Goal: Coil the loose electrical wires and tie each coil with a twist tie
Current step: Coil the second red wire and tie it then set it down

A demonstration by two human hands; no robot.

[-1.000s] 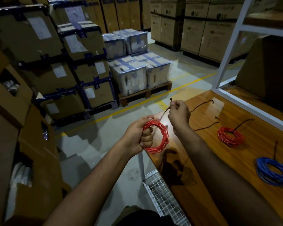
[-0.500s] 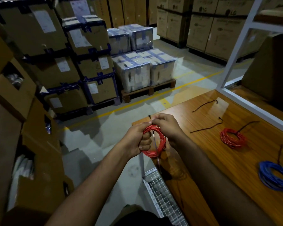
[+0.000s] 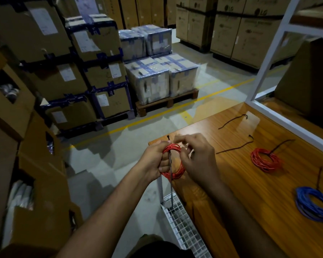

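Observation:
My left hand (image 3: 158, 161) grips the left side of a red wire coil (image 3: 176, 174), held upright just off the near-left corner of the wooden table (image 3: 231, 211). A black tie (image 3: 170, 170) runs down across the coil; its head sticks up above my left fingers and its tail hangs below. My right hand (image 3: 199, 161) covers the coil's right side, and its blurred fingertips pinch at the coil's top. On the table lie a second red coil (image 3: 266, 161) and a blue coil (image 3: 313, 203), each with a black tie on it.
Two loose black ties (image 3: 233, 122) (image 3: 235, 148) lie on the table beyond my hands. A white rack frame (image 3: 268, 62) borders the table's far right. A wire mesh shelf (image 3: 183, 226) sits below the table edge. Stacked cartons (image 3: 50, 75) and a pallet (image 3: 166, 103) stand on the floor.
My right hand brought the black tie from above the table down to the coil, where it now runs through the loop. The coil stayed in my left hand.

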